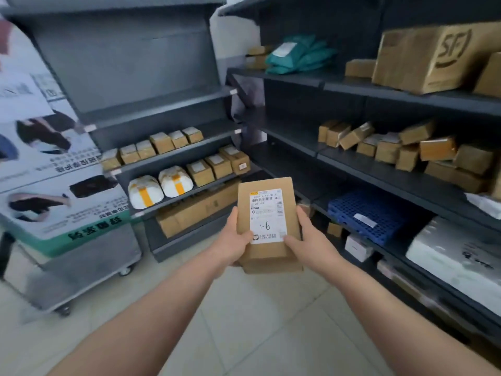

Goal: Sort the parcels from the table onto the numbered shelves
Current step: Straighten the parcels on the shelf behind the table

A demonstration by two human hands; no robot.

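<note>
Parcel: brown cardboard box (268, 226), white label marked "1-6" facing up, held between both hands.
Left hand (233, 240): grips its left edge.
Right hand (307, 237): grips its right edge.

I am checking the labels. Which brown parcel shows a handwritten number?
The box held between the left hand and right hand: its white label bears a handwritten 1-6. The shelved parcels' labels are too blurred to read.
</note>
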